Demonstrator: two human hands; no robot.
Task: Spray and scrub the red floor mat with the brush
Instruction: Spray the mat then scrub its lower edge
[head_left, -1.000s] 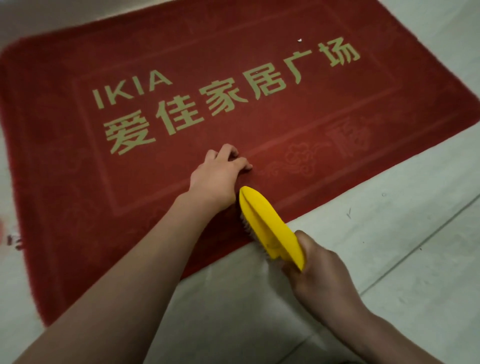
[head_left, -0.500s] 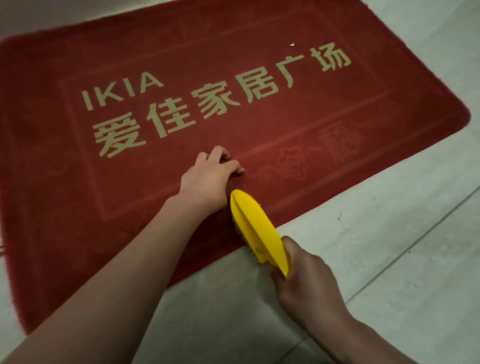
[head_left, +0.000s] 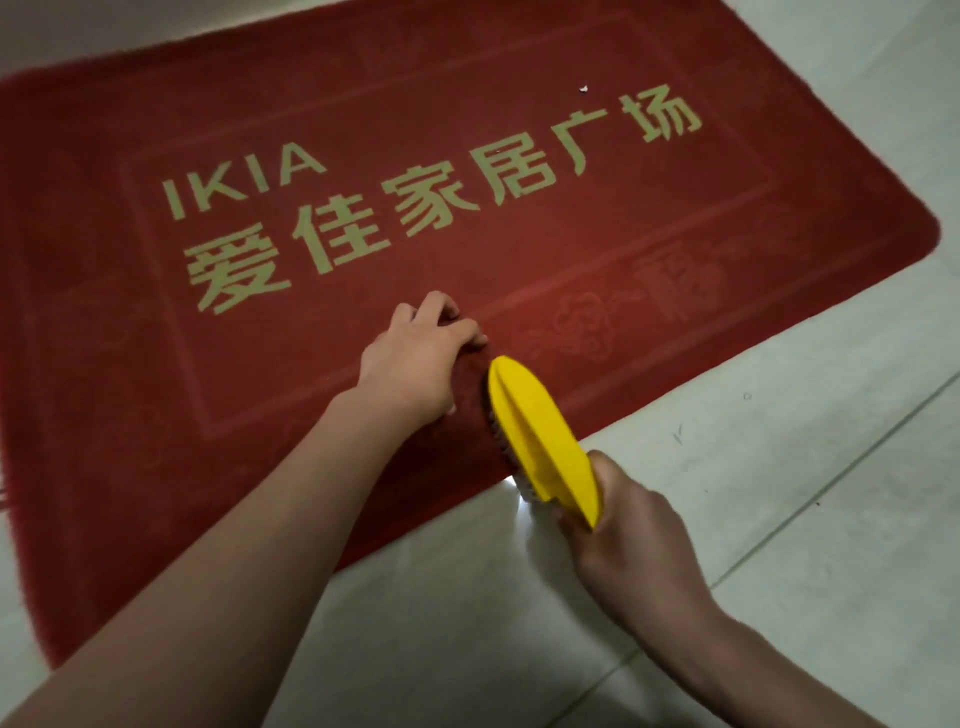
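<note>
The red floor mat (head_left: 649, 249) with pale lettering lies flat on the tiled floor and fills most of the view. My right hand (head_left: 628, 540) grips the rear end of a yellow scrub brush (head_left: 535, 431). The brush's bristles rest on the mat's near edge, with its tip pointing away from me. My left hand (head_left: 415, 364) presses down on the mat just left of the brush tip, fingers curled against the pile. No spray bottle is in view.
Pale floor tiles (head_left: 779, 493) with dark grout lines surround the mat on the near and right sides. A small white speck (head_left: 583, 89) lies on the mat near its far lettering.
The view has shifted slightly. The brush has slid a short way back toward the mat's near edge. My left hand stays pressed at the same spot on the mat.
</note>
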